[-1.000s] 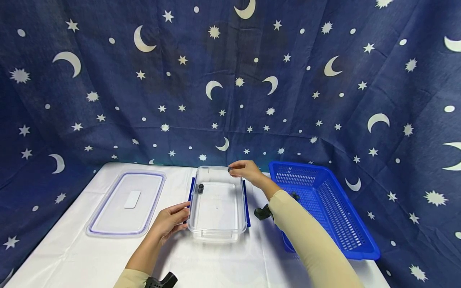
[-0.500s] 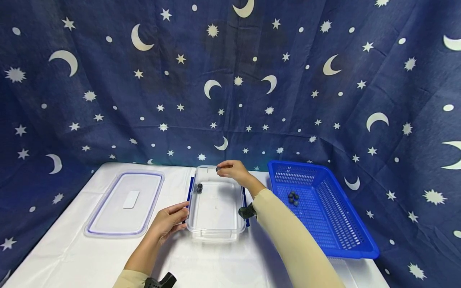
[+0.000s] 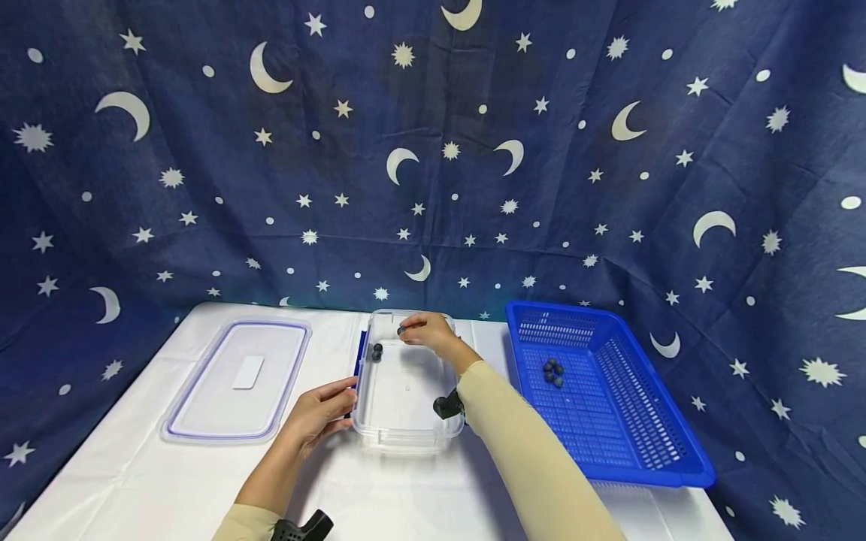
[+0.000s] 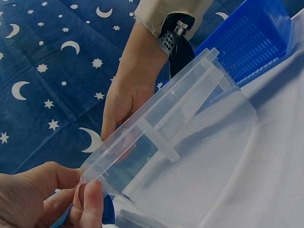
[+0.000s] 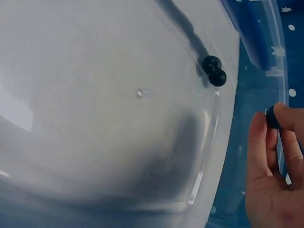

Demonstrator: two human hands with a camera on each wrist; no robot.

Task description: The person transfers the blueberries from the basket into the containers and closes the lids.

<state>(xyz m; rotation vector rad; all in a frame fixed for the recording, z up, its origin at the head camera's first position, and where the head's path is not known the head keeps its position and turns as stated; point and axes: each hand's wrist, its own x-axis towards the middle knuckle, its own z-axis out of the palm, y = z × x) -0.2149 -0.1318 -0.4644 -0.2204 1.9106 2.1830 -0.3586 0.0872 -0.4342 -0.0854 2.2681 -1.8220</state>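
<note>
My right hand (image 3: pixel 431 333) pinches a blueberry (image 5: pixel 272 117) between thumb and fingertips, over the far end of a clear plastic container (image 3: pixel 407 433). Two other dark blueberries (image 3: pixel 376 352) lie together inside it by the left wall; the right wrist view shows them (image 5: pixel 214 70) touching, one with its crown visible. My left hand (image 3: pixel 323 415) grips the container's left rim, thumb on one side and fingers on the other, as the left wrist view shows. Blue side clips (image 3: pixel 363 346) hang along the container's left edge.
A blue perforated basket (image 3: pixel 649 475) stands to the right with several blueberries (image 3: pixel 553 372) on its floor. Left of the container lies a clear lid (image 3: pixel 210 398) with a purple-blue seal and a white label (image 3: pixel 248 373). A starry blue cloth (image 3: pixel 433 188) hangs behind the white table.
My right hand, pinching the blueberry, has moved left and then lower over the container's far end. The basket's blueberries have come into fuller view. My left hand keeps its place.
</note>
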